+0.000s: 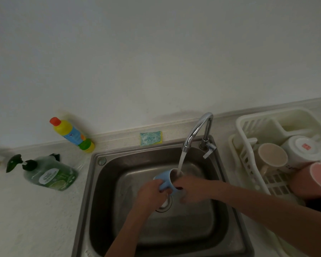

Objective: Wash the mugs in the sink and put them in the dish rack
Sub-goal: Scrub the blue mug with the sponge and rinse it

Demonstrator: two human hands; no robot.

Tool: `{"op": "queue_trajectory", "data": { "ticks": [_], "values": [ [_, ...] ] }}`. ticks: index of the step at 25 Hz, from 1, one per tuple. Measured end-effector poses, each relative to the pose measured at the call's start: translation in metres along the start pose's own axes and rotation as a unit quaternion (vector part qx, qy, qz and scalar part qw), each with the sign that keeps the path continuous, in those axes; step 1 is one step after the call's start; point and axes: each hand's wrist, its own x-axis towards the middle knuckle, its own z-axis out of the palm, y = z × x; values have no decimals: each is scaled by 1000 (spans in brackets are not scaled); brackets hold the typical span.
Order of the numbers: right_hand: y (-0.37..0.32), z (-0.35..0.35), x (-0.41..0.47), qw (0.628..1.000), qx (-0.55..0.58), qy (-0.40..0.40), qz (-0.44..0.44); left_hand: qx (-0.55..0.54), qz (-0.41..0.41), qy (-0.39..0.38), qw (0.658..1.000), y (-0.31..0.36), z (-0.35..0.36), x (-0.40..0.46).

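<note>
Two hands hold one blue mug (pixel 165 180) over the middle of the steel sink (pixel 107 184), its mouth tipped up under the stream of water (pixel 181 160) that falls from the curved chrome tap (pixel 196 130). The left hand (pixel 152 194) grips the mug from the near side, fingers curled about the handle and lower wall. The right hand (pixel 190 189) wraps around the mug's right side near the rim, fingers curled on it; motion blur hides the exact finger placement. Below the mug, the round drain (pixel 165 205) shows in the basin floor.

To the right of the sink stands a white dish rack (pixel 248 125) holding three mugs: a beige mug (pixel 271 154) lying with its mouth toward the camera, a white mug (pixel 302 149) upside down behind it, and a pink mug (pixel 311 180) at the near edge. On the ledge behind the sink rests a green and yellow sponge (pixel 150 138). Left of the sink, a yellow bottle (pixel 72 135) with an orange cap stands by the wall, and a green soap bottle (pixel 50 173) with a dark pump sits on the counter (pixel 35 219).
</note>
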Motion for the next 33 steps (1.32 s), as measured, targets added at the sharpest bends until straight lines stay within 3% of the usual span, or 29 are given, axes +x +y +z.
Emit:
{"op": "queue_trajectory", "data": {
  "ticks": [2,7,10,13,16,21,24,28,33],
  "values": [
    [2,-4,4,999,24,35,22,-9,-6,7,1000,0,-3,3],
    [-3,-9,-2,1000,18,-5,18,-19,-6,-10,1000,0,-4,2],
    [5,-9,3,997,49,46,26,-14,5,-2,1000,0,-4,3],
    [-6,-11,0,999,38,-6,12,-7,7,9,1000,-3,-5,7],
    [-1,-13,2,997,59,55,19,1,6,33,999,-1,-8,8],
    [-8,-17,-5,998,67,9,-6,10,12,-6,1000,-1,-7,9],
    [-5,-19,-3,992,104,77,9,-3,15,0,1000,-1,-5,13],
    [-14,-17,2,998,51,-18,26,-5,7,4,1000,-1,-5,13],
    [-4,-22,2,996,81,21,35,7,2,11,1000,2,-13,14]
  ]
}}
